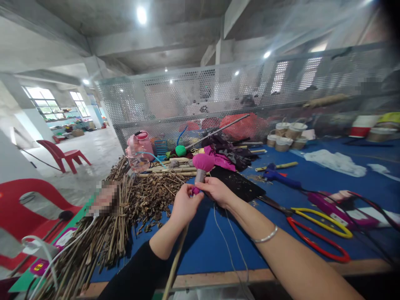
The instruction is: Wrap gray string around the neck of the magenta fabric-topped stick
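Observation:
Both hands meet at a round-headed stick in the middle of the head view. Its ball-shaped top is covered in pink cloth (203, 161), with a grey wrapped neck (200, 176) below and a purple bit at the fingers. The thin wooden stick (176, 262) runs down towards me. My left hand (184, 204) is closed around the stick just under the neck, its thumb and fingers pinched together. My right hand (217, 191) grips the lower neck from the right. Thin pale threads (225, 241) hang below my right hand.
Dried stalks (115, 229) cover the left of the blue table (215, 258). Large scissors (290, 212) with red and yellow handles lie right, near a blue glue gun (281, 177) and a purple power strip (334, 212). Behind stand small pots (283, 143) and a perforated metal screen (187, 91).

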### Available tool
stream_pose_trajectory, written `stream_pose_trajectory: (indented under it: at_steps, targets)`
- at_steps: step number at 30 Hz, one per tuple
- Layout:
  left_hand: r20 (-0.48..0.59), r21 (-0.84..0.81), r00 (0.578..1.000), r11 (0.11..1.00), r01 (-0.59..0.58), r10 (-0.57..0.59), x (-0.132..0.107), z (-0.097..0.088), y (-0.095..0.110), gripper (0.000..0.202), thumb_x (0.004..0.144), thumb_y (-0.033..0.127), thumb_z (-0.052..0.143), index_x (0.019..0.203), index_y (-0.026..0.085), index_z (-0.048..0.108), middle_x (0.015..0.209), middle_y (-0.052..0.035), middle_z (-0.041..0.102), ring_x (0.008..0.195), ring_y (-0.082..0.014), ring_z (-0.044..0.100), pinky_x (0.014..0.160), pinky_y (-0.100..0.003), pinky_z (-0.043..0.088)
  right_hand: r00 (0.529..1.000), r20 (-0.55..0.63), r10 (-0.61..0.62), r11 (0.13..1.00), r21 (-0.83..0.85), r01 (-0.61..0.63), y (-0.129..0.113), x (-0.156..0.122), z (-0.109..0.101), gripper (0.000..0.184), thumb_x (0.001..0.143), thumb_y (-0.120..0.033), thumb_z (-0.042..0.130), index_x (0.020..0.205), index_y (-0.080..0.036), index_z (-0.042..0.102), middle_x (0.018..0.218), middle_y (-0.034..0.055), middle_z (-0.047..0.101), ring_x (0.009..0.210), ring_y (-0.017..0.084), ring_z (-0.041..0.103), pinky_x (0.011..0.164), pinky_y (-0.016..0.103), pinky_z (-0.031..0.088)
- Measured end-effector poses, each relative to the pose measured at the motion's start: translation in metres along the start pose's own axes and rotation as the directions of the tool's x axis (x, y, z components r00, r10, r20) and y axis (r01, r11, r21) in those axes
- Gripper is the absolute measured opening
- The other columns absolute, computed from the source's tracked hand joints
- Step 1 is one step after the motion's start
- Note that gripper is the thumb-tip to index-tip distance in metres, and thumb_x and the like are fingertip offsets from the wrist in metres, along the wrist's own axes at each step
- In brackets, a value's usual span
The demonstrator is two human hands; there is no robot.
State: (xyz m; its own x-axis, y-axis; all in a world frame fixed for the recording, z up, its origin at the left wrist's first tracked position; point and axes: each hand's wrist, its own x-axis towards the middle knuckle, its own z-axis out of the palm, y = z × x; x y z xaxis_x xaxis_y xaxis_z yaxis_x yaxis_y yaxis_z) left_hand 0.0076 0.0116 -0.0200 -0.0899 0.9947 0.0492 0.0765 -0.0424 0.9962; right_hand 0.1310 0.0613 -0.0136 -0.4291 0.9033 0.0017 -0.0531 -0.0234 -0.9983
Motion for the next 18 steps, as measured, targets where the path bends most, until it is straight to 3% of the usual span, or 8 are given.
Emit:
stream_pose_trajectory:
  at_steps: [5,11,18]
  targets:
    - [0.076,-0.199,0.996,0.979,0.054,-0.039,0.004,-0.008,0.006,0.027,0.071,0.039,0.062,0.079,0.017,0.047,0.059,0.0035,0.056,0.036,-0.0024,0.033,0.033,-0.014,0.020,0.997,-0.001,-0.081,0.997,0.003,0.081,-0.008,-0.004,-0.004,0.036,0.065,-0.047,0.067,0.064,-0.015,0.050,0.043,-0.0094,0.035,0.036,0.003,0.021,0.038,0.021,0.011]
    - [0.195,-0.394,0.981,0.914,0.094,-0.016,0.004,-0.014,0.013,0.036,0.068,0.046,0.064,0.073,0.015,0.048,0.060,0.0032,0.054,0.035,-0.0005,0.029,0.031,-0.014,0.022,0.989,0.015,-0.144,0.987,0.068,0.143,-0.020,-0.015,-0.004,0.027,0.066,-0.038,0.067,0.065,-0.015,0.054,0.041,-0.0092,0.033,0.035,0.003,0.019,0.036,0.021,0.010]
    - [0.241,-0.524,0.970,0.839,0.145,-0.018,0.002,-0.014,0.016,0.031,0.069,0.039,0.066,0.078,0.014,0.049,0.058,0.0047,0.050,0.034,0.0013,0.026,0.029,-0.010,0.017,0.994,-0.011,-0.109,0.985,0.134,0.110,-0.015,-0.011,-0.004,0.028,0.065,-0.038,0.069,0.065,-0.016,0.051,0.041,-0.0103,0.029,0.034,0.003,0.018,0.033,0.019,0.009]
